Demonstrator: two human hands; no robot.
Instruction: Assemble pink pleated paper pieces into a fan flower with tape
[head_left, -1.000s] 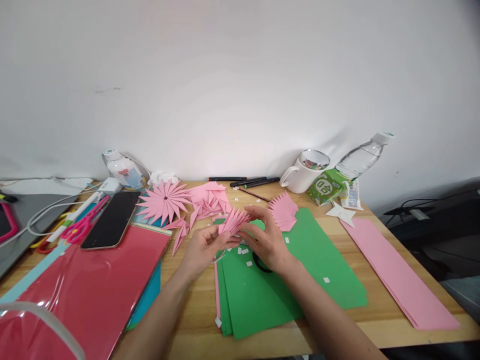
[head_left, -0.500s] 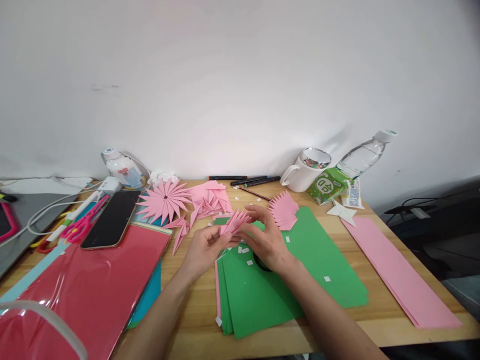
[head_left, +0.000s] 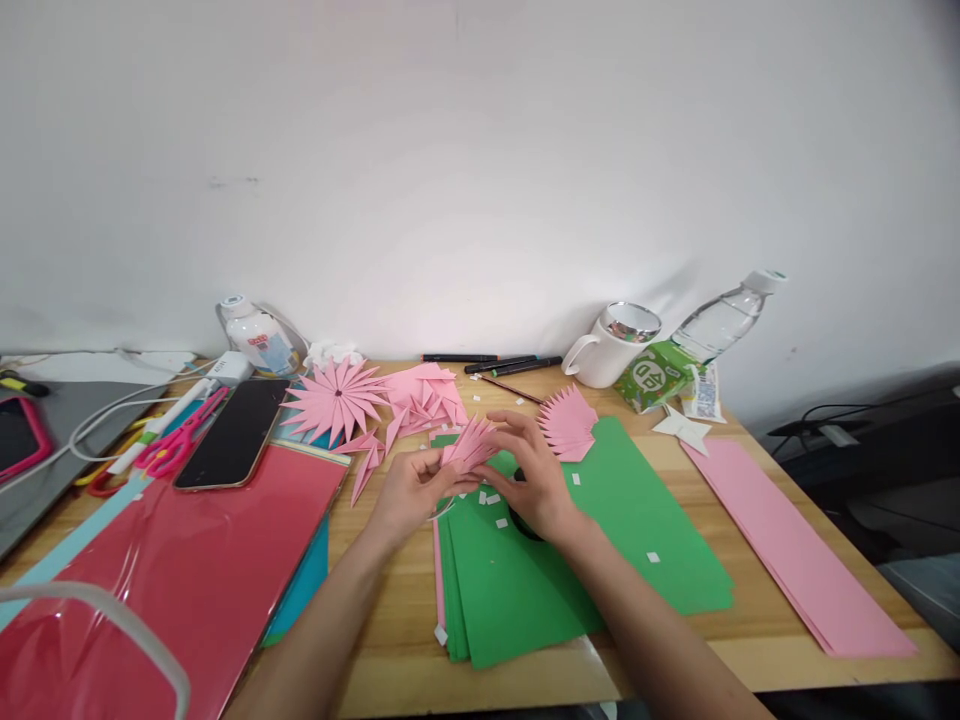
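Note:
Both my hands meet over the middle of the wooden desk [head_left: 390, 620]. My left hand [head_left: 409, 495] and my right hand [head_left: 529, 475] pinch a small fan of folded pink paper points [head_left: 469, 443] between their fingertips, held just above a stack of green paper sheets [head_left: 637, 530]. A finished pink paper star flower [head_left: 336, 398] lies behind my left hand, with loose pink folded points [head_left: 424, 398] beside it. Another pink fan piece [head_left: 568, 422] rests on the green stack right of my right hand. Small white tape bits dot the green paper.
Red paper in plastic [head_left: 180, 570] covers the left, with a black phone [head_left: 232, 432] and pink scissors [head_left: 176, 440] on it. A white mug [head_left: 609, 345], green tissue pack [head_left: 651, 374], water bottle [head_left: 720, 318] and pens [head_left: 495, 362] line the wall. Pink strips [head_left: 795, 540] lie at right.
My hands stay on the pink fan and have shifted only slightly; the fingers adjust their pinch. The view has turned a little, moving everything slightly rightward.

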